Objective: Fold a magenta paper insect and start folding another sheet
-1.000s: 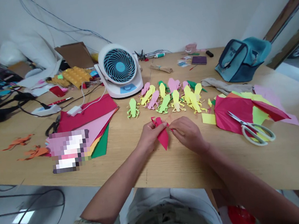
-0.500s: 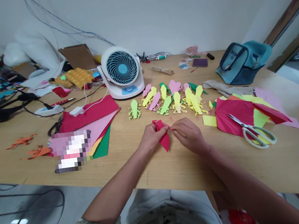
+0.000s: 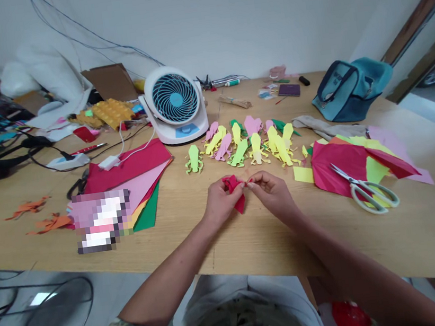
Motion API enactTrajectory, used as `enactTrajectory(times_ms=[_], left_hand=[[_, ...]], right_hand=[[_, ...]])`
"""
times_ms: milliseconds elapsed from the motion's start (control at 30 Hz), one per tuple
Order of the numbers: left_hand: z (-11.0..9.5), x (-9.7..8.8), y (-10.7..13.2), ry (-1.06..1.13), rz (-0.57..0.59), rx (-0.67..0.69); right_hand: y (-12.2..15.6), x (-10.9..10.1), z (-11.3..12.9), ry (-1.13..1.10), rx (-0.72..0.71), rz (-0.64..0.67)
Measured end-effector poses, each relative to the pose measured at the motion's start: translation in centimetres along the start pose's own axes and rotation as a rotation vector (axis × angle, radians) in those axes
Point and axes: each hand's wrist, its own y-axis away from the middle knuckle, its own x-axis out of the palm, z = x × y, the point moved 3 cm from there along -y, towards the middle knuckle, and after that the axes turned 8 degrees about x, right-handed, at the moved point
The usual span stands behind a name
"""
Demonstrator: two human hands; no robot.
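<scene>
A small folded red paper figure [image 3: 240, 205] is pinched in my left hand [image 3: 222, 198], its pointed end hanging below the thumb. My right hand [image 3: 271, 190] closes thumb and forefinger on a thin red strip at the figure's right side. Both sets of fingertips nearly meet over the table. Beyond them stand several folded paper figures, among them a light green one [image 3: 193, 159], a pink one [image 3: 223, 148] and a yellow one [image 3: 281, 149]. The fingers hide much of the red paper.
Scissors [image 3: 365, 189] lie on crumpled red paper [image 3: 338, 163] at the right. Coloured sheets [image 3: 149, 207] and a blurred-out flat object [image 3: 105, 220] are at the left, near orange folded figures [image 3: 55, 222]. Behind stand a white fan [image 3: 176, 101] and a blue bag [image 3: 352, 89].
My right hand has shifted slightly left and its fingers have turned, staying pinched on the red paper. Less of the figure's pointed end shows below my left thumb. The view has moved a little.
</scene>
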Motion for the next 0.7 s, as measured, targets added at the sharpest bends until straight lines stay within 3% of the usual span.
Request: enactTrajectory(times_ms=[433, 700], left_hand=[[-1.2, 0.2, 0.3, -0.137, 0.076, 0.174], [-1.1, 0.1, 0.3, -0.178, 0.021, 0.193]], right_hand=[[-0.4, 0.5, -0.2, -0.326, 0.303, 0.017], [-0.4, 0.4, 0.3, -0.250, 0.273, 0.039]])
